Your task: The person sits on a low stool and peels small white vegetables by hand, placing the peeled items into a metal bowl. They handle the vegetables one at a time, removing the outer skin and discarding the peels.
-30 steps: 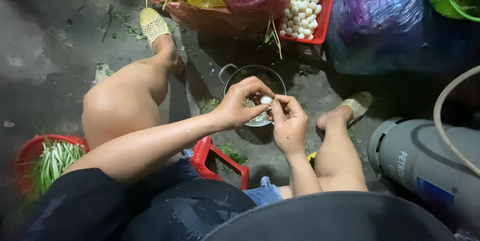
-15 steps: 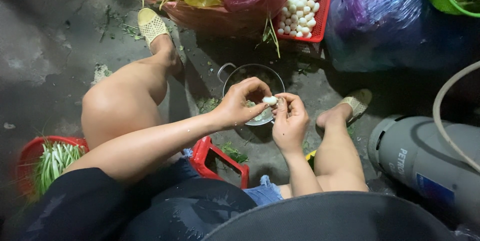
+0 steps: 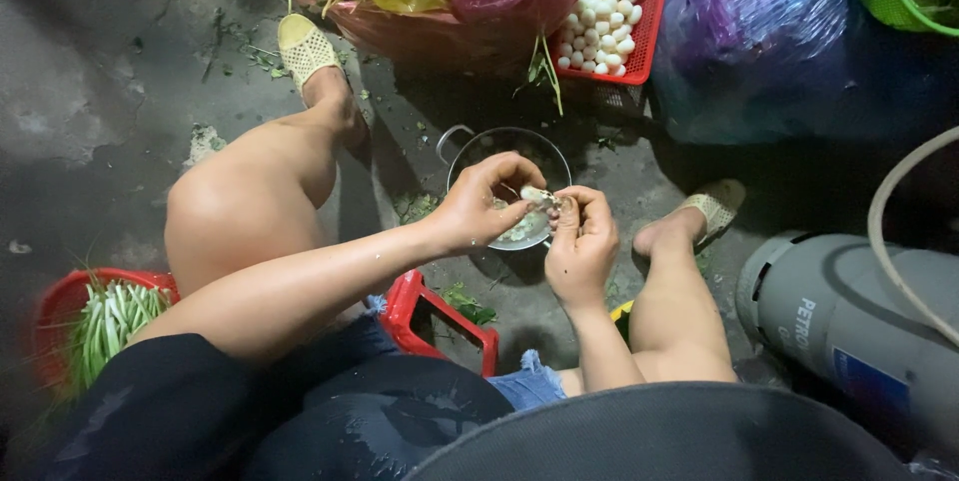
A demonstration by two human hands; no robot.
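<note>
**Hands Close Over a Small White Bulb Above the Metal Pot**

A seated person works low over wet concrete, both hands meeting above a round metal pot with loop handles [image 3: 504,156]. The left hand [image 3: 479,203] and right hand [image 3: 579,241] pinch one small pale bulb [image 3: 539,197] between their fingertips, fingers drawn narrow around it. A second ago the bulb showed rounder and whiter between the hands; now the fingers cover more of it, which suggests the peeling is under way, though the view is too small to be sure. One red mesh basket of peeled white bulbs [image 3: 611,11] stands beyond the pot. One red basket of green stalks [image 3: 95,316] sits at the left, one grey gas cylinder [image 3: 849,326] at the right.
</note>
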